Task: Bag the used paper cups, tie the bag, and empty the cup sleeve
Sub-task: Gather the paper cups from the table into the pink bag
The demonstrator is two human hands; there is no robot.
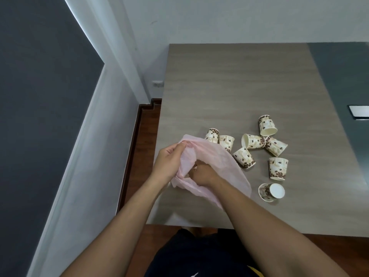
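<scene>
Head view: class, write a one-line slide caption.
The left hand and right hand grip a pink bag on the table, paper cups scattered to its right.

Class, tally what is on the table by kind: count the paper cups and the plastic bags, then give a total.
Paper cups: 8
Pink plastic bag: 1
Total: 9

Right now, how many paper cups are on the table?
8 bean-patterned paper cups: two behind the pink plastic bag, one at its right, three clustered farther right, two nearer. The bag may hide others.
</scene>
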